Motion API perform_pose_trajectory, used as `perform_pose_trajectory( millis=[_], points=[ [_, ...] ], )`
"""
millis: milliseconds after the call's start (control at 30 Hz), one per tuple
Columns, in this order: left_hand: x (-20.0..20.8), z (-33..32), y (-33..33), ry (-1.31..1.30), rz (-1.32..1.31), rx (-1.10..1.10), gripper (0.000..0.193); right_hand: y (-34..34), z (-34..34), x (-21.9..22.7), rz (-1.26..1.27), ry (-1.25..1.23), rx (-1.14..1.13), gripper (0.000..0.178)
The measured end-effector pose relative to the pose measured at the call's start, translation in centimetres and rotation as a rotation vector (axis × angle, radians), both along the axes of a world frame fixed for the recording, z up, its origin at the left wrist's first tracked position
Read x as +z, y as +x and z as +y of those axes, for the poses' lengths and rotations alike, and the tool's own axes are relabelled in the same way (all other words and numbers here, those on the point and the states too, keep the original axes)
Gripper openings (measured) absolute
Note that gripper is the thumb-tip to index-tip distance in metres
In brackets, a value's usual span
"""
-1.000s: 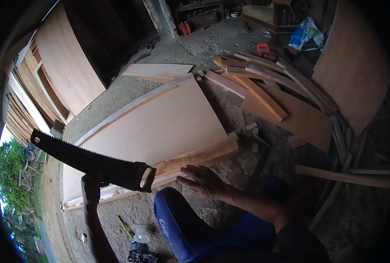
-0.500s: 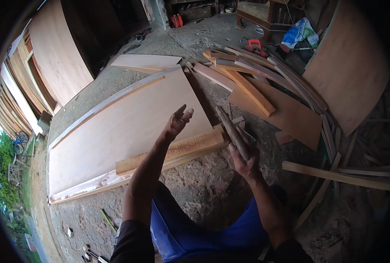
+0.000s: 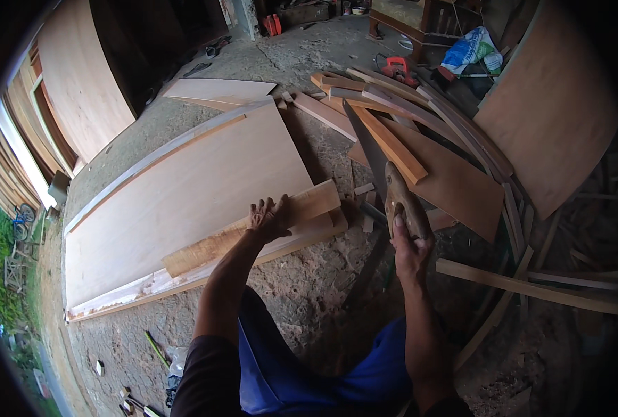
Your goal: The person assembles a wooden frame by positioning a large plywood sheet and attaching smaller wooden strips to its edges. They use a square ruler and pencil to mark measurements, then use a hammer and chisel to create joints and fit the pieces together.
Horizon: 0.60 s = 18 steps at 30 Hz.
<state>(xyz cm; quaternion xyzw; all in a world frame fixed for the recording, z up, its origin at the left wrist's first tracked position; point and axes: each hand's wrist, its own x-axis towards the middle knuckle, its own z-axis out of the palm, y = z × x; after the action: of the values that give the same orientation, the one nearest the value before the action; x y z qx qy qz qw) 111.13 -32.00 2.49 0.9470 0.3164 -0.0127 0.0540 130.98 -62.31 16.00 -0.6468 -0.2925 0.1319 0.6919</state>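
Note:
A hand saw has its worn wooden handle (image 3: 407,201) in my right hand (image 3: 410,254), whose fingers are wrapped round it. The dark saw blade (image 3: 369,146) points up and away, over the scattered timber. My left hand (image 3: 268,219) lies across a short, thick wooden board (image 3: 316,200), its fingers bent at the far edge; their tips are partly hidden. That board rests slightly askew on the near edge of a large pale plywood panel (image 3: 198,187), framed with wooden strips, on the floor. The saw is apart from the board.
Several long timber pieces (image 3: 396,149) and a brown sheet (image 3: 462,198) lie at the right. A curved-looking plywood sheet (image 3: 552,111) stands beyond them. A red power tool (image 3: 398,69) sits near a blue-and-white bag (image 3: 472,52). One beam (image 3: 524,283) lies beside my right arm.
My left hand has come down from the air onto the board, which has turned slightly, its right end farther away. The saw has swung so that its blade shows clearly.

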Motion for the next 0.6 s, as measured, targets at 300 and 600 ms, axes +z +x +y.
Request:
perform_pose_trajectory(
  millis=[300, 600],
  points=[
    [-0.8, -1.9, 2.2, -0.223, -0.057, 0.114, 0.079, 0.8, 0.3, -1.3, -0.107, 0.017, 0.023, 0.044],
    [-0.8, -4.3, 9.4, -0.27, -0.128, 0.223, 0.052, -2.5, -0.8, -1.5, -0.079, 0.268, 0.124, 0.056]
  ],
)
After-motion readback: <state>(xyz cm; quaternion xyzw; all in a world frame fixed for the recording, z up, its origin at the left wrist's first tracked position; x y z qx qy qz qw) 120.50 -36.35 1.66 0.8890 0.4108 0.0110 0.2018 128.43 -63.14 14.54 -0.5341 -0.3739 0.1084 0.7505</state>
